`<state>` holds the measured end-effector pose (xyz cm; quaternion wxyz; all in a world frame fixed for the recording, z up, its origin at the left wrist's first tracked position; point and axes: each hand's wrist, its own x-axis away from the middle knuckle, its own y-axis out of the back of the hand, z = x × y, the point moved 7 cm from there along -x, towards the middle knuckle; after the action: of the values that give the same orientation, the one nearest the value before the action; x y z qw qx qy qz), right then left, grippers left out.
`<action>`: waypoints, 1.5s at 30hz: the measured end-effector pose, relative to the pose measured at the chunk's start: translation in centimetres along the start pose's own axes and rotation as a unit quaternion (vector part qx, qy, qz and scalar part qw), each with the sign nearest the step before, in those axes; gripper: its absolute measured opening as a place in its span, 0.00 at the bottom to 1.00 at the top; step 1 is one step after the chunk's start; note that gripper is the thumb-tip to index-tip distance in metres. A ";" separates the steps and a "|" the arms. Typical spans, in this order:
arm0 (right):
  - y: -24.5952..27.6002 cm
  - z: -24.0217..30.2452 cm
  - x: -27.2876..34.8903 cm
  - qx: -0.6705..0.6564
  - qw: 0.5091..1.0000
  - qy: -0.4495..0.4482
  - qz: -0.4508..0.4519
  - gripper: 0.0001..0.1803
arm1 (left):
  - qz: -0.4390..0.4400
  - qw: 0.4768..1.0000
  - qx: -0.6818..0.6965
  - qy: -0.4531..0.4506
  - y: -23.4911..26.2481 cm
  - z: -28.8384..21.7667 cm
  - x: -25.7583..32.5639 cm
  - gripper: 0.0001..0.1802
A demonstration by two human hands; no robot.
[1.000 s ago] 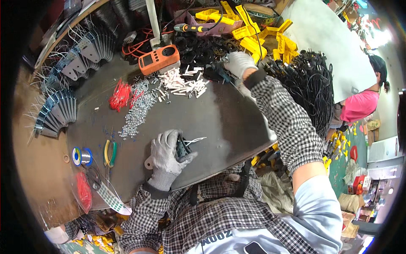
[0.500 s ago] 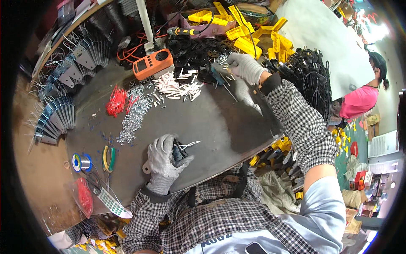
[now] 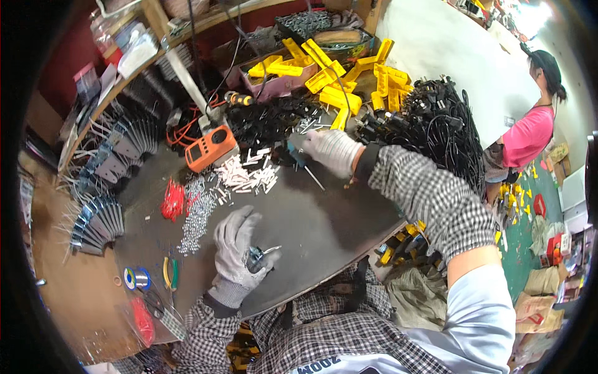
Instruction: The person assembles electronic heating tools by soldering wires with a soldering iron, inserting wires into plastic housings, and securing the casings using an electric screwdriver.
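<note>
My left hand (image 3: 235, 254), in a grey glove, is over the near part of the dark tabletop. A small dark part (image 3: 255, 254) with short white wires sits between its thumb and palm, partly hidden; the other fingers point up and away. My right hand (image 3: 334, 151), in a pale glove, reaches to the far side. Its fingers close at the handle of a screwdriver (image 3: 313, 177), whose thin shaft points toward me. Just left of it lies a pile of small white sticks (image 3: 246, 173). Loose metal pins (image 3: 309, 124) lie beyond.
An orange meter (image 3: 212, 148) stands behind the sticks. Silver screws (image 3: 196, 218), red pieces (image 3: 174, 201), pliers (image 3: 170, 273) and a solder spool (image 3: 137, 278) lie left. Black cables (image 3: 441, 124) and yellow housings (image 3: 339, 100) are heaped at the back. A person in pink (image 3: 528, 140) is at right.
The view has shifted, so the table appears lower. My left fingers have straightened away from the dark part. My right hand has come closer onto the screwdriver handle.
</note>
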<state>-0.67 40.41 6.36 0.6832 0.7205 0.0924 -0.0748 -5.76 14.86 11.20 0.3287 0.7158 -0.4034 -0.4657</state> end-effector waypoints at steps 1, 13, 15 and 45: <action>2.2 1.4 -1.1 0.002 0.998 -0.020 -0.054 0.04 | 0.012 0.999 -0.016 -0.036 2.1 -1.4 -1.7 0.32; -20.2 13.9 -2.8 -0.976 0.083 -0.200 -0.010 0.27 | 0.120 0.967 -0.111 -0.196 -18.1 -8.4 -30.4 0.21; -17.4 16.8 -3.0 -0.946 -0.159 -0.274 0.070 0.29 | 0.048 0.940 -0.128 -0.313 -21.7 -9.6 -32.8 0.22; -7.8 13.4 -3.9 -0.946 -0.216 0.231 -0.070 0.26 | 0.271 0.911 -0.230 -0.208 -35.8 -16.5 -47.0 0.17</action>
<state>-6.00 27.29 -1.01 -0.5072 0.7915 -0.2592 -0.2217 8.01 74.38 5.61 0.5066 0.3702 -0.5231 -0.5768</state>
